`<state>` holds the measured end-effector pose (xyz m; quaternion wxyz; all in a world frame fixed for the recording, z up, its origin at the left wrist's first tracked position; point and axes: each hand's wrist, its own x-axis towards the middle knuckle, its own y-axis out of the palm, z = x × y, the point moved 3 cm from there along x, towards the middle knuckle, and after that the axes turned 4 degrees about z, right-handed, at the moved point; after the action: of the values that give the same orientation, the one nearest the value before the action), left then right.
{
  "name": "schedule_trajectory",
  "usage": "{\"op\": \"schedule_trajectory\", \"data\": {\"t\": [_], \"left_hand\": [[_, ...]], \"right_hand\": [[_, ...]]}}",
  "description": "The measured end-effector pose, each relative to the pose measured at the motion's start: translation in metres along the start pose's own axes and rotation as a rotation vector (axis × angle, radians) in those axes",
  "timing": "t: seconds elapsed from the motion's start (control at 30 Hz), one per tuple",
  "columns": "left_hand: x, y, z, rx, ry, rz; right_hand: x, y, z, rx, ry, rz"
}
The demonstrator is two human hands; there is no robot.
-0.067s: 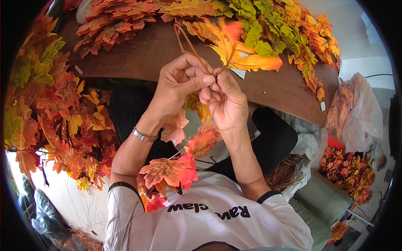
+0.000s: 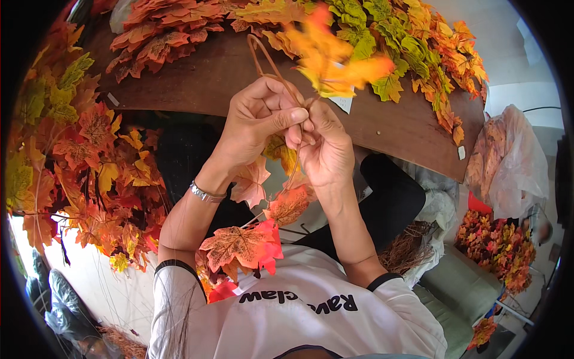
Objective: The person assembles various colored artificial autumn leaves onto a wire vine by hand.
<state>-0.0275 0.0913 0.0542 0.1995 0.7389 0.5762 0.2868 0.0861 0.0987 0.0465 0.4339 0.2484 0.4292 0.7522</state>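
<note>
My left hand (image 2: 263, 116) pinches a thin brown vine stem (image 2: 261, 57), whose looped end sticks up past the fingers. Against it, my right hand (image 2: 324, 137) is closed on the short stalk of a yellow-orange artificial maple leaf (image 2: 335, 63), blurred by motion. The fingertips of both hands meet where stalk and stem touch. Below them the stem runs down toward my lap, carrying orange and red artificial leaves (image 2: 239, 245) that rest against my shirt. A pale peach leaf (image 2: 251, 179) hangs between my forearms. The exact joint is hidden by my fingers.
Piles of orange-red leaves (image 2: 164, 36) and green leaves (image 2: 382, 42) lie along the far side of the brown table (image 2: 197, 81). Finished-looking leaf garlands (image 2: 89, 155) hang at left. At right are a clear plastic bag (image 2: 508, 161) and a heap of small leaves (image 2: 496, 248).
The yellow-orange leaf has swung and turned above my right hand, now showing a broader, blurred face. Both hands keep nearly the same place and grip.
</note>
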Motion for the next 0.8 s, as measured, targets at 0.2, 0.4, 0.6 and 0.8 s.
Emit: {"op": "schedule_trajectory", "data": {"t": [0.2,0.4,0.6,0.8], "left_hand": [[-0.001,0.003,-0.006,-0.023,-0.025,0.017],[0.004,-0.004,-0.011,0.304,-0.006,-0.025],[0.003,-0.006,-0.024,0.628,0.161,-0.199],[-0.004,-0.017,0.003,-0.135,-0.002,-0.14]], "right_hand": [[-0.003,-0.002,0.007,-0.145,0.025,0.077],[0.004,-0.01,0.005,-0.238,-0.004,-0.026],[-0.01,-0.006,-0.003,-0.722,-0.293,-0.149],[-0.042,-0.022,-0.031,-0.924,-0.49,0.09]]}}
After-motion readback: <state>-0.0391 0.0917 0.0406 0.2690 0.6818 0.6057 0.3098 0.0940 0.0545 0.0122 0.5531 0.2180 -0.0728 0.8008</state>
